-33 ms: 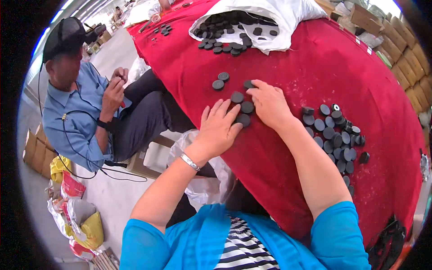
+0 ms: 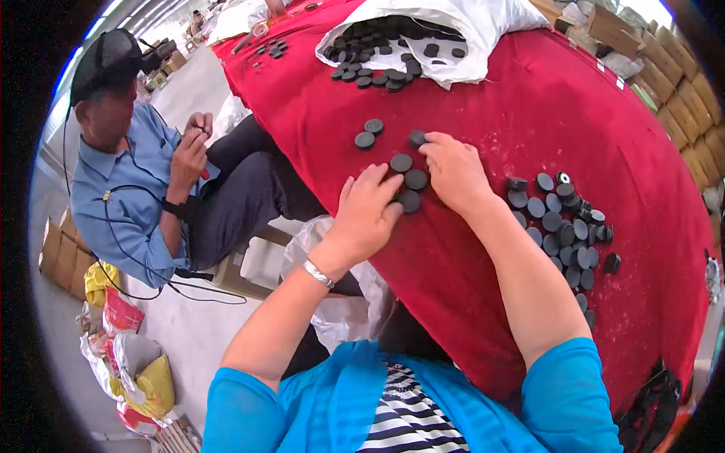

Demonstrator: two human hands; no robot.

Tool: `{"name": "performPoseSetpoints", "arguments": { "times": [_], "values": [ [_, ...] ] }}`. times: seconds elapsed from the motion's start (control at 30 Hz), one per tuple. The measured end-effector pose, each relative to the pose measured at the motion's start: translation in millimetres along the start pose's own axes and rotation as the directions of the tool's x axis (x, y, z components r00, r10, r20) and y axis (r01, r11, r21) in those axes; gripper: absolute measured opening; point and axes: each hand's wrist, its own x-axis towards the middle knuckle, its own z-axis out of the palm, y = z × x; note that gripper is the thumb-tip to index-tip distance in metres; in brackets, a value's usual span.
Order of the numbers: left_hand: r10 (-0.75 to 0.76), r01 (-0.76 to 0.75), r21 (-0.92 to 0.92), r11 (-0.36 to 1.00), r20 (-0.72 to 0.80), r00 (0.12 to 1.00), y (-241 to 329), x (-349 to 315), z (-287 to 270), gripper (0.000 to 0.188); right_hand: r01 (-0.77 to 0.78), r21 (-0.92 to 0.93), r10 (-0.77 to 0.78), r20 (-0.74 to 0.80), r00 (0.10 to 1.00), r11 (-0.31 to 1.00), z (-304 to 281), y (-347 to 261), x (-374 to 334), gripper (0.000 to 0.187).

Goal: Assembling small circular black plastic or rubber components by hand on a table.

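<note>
Three round black discs (image 2: pixel 415 180) lie in a short row on the red cloth between my hands. My left hand (image 2: pixel 364 208) rests at their left side, palm down, fingers apart and slightly bent, with fingertips by the upper and lower discs. Another black disc (image 2: pixel 418 138) touches the fingertips of my right hand (image 2: pixel 457 172), whose fingers are bent around its right edge; the thumb is mostly hidden. Farther off to the left, two black discs (image 2: pixel 365 140) lie close together. A loose heap of discs (image 2: pixel 566 234) lies to the right of my right forearm.
A white sack (image 2: pixel 506 30) lies open at the far side, black discs spilling from its mouth. A person in a blue shirt (image 2: pixel 136 166) sits at the left of the red-covered table (image 2: pixel 604 151), both hands raised around something small. Bags (image 2: pixel 155 385) stand on the floor.
The upper disc of the row has shifted slightly right. My left hand's fingers have drawn a little closer together; my right hand has barely moved.
</note>
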Motion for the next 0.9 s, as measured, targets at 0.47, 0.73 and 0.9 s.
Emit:
{"name": "performPoseSetpoints", "arguments": {
  "times": [0.47,0.73,0.9],
  "values": [
    [0.011,-0.003,-0.090,0.996,0.085,0.996,7.8,-5.4,-34.1,0.057,0.120,0.241,-0.131,0.029,0.991,0.963,-3.6,-19.5,-4.5,0.022],
    [-0.028,0.001,0.089,0.996,0.302,0.953,6.5,21.0,-42.3,0.053,0.006,0.186,-0.019,0.067,0.998,0.982,-5.5,-16.8,-5.4,0.021],
    [-0.036,0.004,0.085,0.996,0.370,0.928,-1.4,34.5,-40.2,0.044,-0.034,0.198,0.001,0.164,0.986,0.980,-14.8,-22.2,-2.2,0.021]
  ]
}}
